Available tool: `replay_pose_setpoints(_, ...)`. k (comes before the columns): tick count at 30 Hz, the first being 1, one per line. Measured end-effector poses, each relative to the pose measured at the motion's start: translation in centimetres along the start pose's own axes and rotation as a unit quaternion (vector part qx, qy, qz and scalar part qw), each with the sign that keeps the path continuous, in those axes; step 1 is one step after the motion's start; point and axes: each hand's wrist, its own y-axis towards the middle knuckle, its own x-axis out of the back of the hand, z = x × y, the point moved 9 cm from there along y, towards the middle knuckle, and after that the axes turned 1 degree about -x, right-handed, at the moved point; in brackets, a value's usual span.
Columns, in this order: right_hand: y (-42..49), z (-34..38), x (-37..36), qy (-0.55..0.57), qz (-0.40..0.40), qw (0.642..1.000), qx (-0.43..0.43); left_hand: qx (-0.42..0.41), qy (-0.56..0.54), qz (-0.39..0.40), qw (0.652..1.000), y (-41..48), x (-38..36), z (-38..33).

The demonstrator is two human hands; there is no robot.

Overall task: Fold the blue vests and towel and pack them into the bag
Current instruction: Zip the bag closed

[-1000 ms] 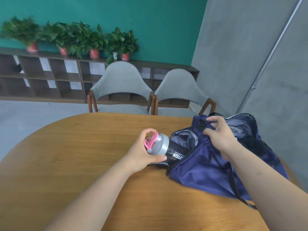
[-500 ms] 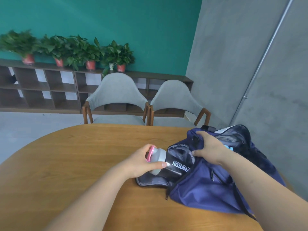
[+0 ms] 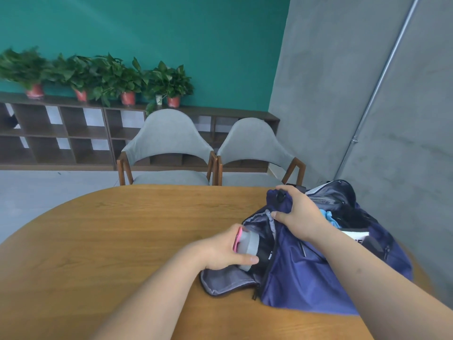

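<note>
Sagging on the right side of the bench (image 3: 122, 229), the navy bag (image 3: 306, 278) looks like thin, limp fabric: light, soft and likely to fold shut unless its rim is held. Its main opening gapes at the top, and a light-blue cloth (image 3: 327, 215) shows inside. Whether that is a vest or the towel I cannot tell. It should handle as soft, crushable stuff, best taken by a folded edge.

At the bag's near end, the end pocket (image 3: 259, 224) stands open with its grey flap (image 3: 228, 280) lying flat on the bench. The right hand (image 3: 301, 217) is clenched on the bunched fabric above that pocket, propping its mouth open. The left hand (image 3: 220, 251) is wrapped round the grey-and-pink top of a bottle (image 3: 247, 244), whose dark body is partly inside the pocket. The bottle looks rigid and smooth, so a grip round the lid seems the surest hold.

Beyond the bench stand two grey chairs (image 3: 169, 143).
</note>
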Motion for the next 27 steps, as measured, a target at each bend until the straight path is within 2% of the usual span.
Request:
replay_pose_setpoints(2,-0.3,0.1,0.0,0.007,-0.009,1.0,0.003,0.021,0.007,-0.014,1.0,0.3,-0.2,-0.2)
replay_pose_setpoints(6,-0.9,0.3,-0.4,0.027,-0.027,0.999,0.002,0.061,0.047,-0.1,0.992,1.0,-0.1,-1.6)
replay_pose_setpoints(8,-1.0,0.3,-0.7,0.03,-0.023,0.999,-0.002,0.077,0.08,-0.119,0.987,1.6,-0.6,-2.2)
replay_pose_setpoints(10,-1.1,0.4,-0.9,0.026,-0.013,1.0,-0.003,0.075,0.07,-0.096,0.99,1.8,-1.5,-3.0)
replay_pose_setpoints(14,-1.2,0.0,-0.7,0.039,-0.004,0.999,-0.009,0.038,-0.077,0.024,0.996,1.0,-2.6,-3.9)
replay_pose_setpoints(18,-1.0,0.0,-0.2,0.075,-0.016,0.997,-0.017,-0.004,-0.072,0.054,0.996,0.2,-2.2,-3.2)
replay_pose_setpoints(23,-0.7,0.4,-0.5,0.09,-0.03,0.995,-0.017,-0.085,0.078,-0.038,0.993,1.4,-4.2,-4.7)
replay_pose_setpoints(27,-0.8,0.0,-0.4,0.11,-0.035,0.993,-0.028,-0.081,0.052,-0.076,0.992,1.8,-5.8,-4.5)
